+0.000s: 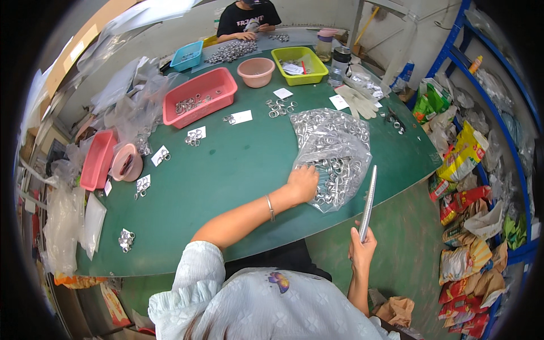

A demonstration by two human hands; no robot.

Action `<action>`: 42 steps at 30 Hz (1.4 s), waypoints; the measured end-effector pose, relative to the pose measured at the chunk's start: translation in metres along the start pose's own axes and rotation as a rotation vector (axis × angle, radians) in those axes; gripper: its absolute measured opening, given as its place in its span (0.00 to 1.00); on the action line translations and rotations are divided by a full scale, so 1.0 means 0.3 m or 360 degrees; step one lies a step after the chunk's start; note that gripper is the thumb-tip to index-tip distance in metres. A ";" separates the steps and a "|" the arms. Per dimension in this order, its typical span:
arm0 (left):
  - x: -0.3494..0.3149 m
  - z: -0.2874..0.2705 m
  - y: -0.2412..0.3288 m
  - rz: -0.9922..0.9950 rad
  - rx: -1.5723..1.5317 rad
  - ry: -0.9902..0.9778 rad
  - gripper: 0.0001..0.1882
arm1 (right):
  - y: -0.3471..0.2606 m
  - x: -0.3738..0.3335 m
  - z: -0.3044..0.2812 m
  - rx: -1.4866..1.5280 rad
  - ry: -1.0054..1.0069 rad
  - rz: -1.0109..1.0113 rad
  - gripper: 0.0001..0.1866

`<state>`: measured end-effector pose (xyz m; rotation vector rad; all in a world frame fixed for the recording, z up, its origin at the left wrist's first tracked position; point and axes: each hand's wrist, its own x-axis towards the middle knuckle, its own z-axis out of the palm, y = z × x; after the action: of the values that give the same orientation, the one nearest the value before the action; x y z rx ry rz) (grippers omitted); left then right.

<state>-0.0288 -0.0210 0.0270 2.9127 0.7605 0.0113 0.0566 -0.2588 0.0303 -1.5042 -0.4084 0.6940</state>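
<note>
A clear plastic bag [334,130] full of silver-coloured metal rings [334,181] lies near the table's right front edge. At the bag's left side is my left hand [303,182], its fingers curled in among the rings and plastic; their tips are hidden, and I cannot make out what they hold. My right hand [362,246] is closed round the lower end of a ring mandrel [369,198], a tapered silver rod with marks along it. It points upward, just off the table's edge and to the right of the bag.
Small ring piles with white paper slips [242,117] dot the green table [226,170]. Red [198,113], pink [256,79] and lime [317,76] tubs stand farther back. Gloves [358,103] lie at the far right. Across the table a person [249,22] handles rings. Blue shelving [453,51] stands right.
</note>
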 end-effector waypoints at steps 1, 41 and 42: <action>0.005 0.007 -0.018 -0.0039 -0.0026 0.0040 0.20 | 0.007 0.002 -0.002 -0.0004 -0.0003 0.0007 0.13; -0.459 -0.198 0.089 -0.0270 -0.2531 0.0500 0.09 | -0.155 -0.070 0.363 0.0270 -0.0778 0.0006 0.09; -0.469 -0.211 0.080 -0.0260 -0.2614 0.0410 0.09 | -0.159 -0.072 0.364 0.0324 -0.0819 0.0029 0.09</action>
<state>-0.1423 -0.1024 0.0965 1.2853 0.5391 0.6455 -0.0220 -0.1859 0.0868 -1.1274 -0.6899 1.1073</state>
